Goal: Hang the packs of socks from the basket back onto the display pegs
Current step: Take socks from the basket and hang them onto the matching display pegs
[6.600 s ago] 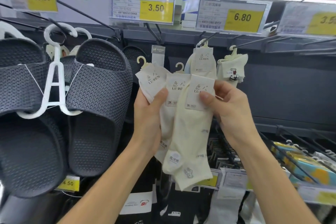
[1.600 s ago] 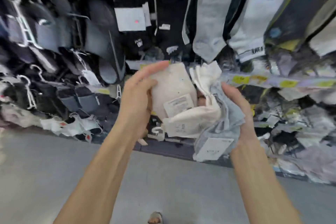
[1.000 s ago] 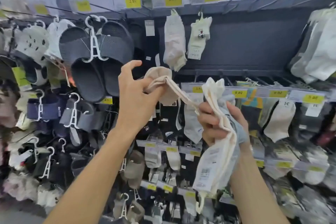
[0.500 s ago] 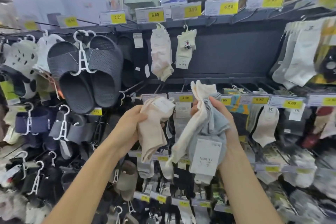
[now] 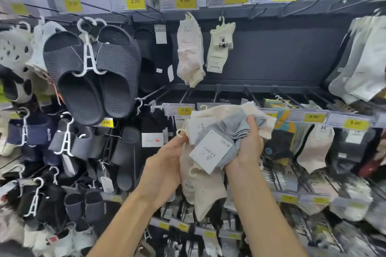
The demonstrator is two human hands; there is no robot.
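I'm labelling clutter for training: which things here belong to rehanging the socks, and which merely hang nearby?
Job: left hand, right hand, cream sock packs, grey sock pack, hung LUREN socks, empty pegs.
Nearby: dark slides, white clogs, price tags.

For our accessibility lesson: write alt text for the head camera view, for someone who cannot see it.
A person's left hand pinches a cream sock pack and the right hand grips a grey sock pack, before shop display pegs. At upper left hang dark slippers; hung socks show above.
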